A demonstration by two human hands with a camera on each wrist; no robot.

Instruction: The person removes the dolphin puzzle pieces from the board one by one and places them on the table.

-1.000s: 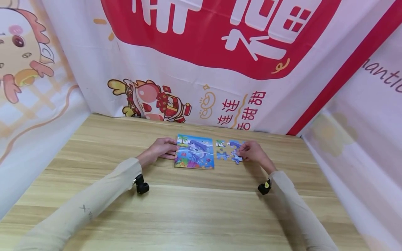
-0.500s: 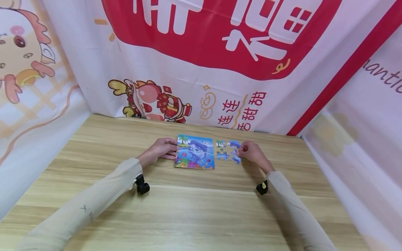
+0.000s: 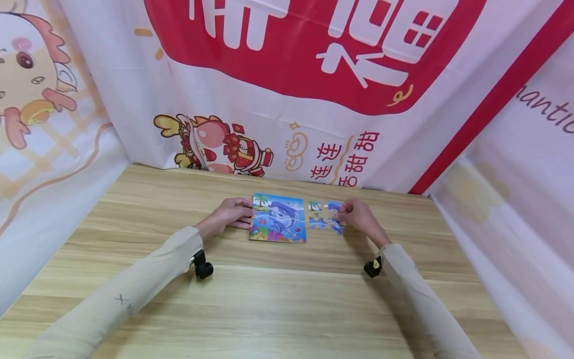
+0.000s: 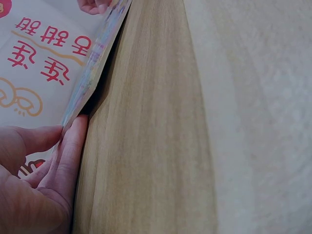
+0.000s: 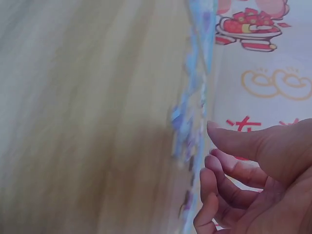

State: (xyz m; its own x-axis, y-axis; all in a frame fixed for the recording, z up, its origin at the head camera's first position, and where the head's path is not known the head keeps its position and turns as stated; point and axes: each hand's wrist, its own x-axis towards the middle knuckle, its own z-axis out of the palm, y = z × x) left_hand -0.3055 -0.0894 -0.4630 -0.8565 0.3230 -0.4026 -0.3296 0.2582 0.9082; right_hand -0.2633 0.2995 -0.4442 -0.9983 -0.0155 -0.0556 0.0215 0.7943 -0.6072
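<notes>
My left hand (image 3: 230, 213) pinches the left edge of a thin dolphin picture board (image 3: 279, 219), the thumb above and fingers beneath. In the left wrist view, a dark gap shows under the tilted board (image 4: 92, 78). Right of it, several interlocking jigsaw puzzle pieces (image 3: 316, 219) lie on the table, part of a similar dolphin picture with gaps. My right hand (image 3: 357, 215) pinches a puzzle piece at their right side, partly hiding it. In the right wrist view, the right thumb and curled fingers (image 5: 210, 183) are at the edge of the puzzle pieces (image 5: 183, 126), seen nearly edge-on and blurred.
The wood-grain table (image 3: 287, 309) runs back to a printed cloth curtain (image 3: 278, 109) close behind the board and pieces. More cloth hangs at both sides. A small black wrist camera (image 3: 203, 265) sits at the left cuff, another camera (image 3: 373, 267) at the right.
My right hand has shifted slightly left, and the right-hand puzzle pieces have moved in against the others. The left hand and picture board have stayed nearly still.
</notes>
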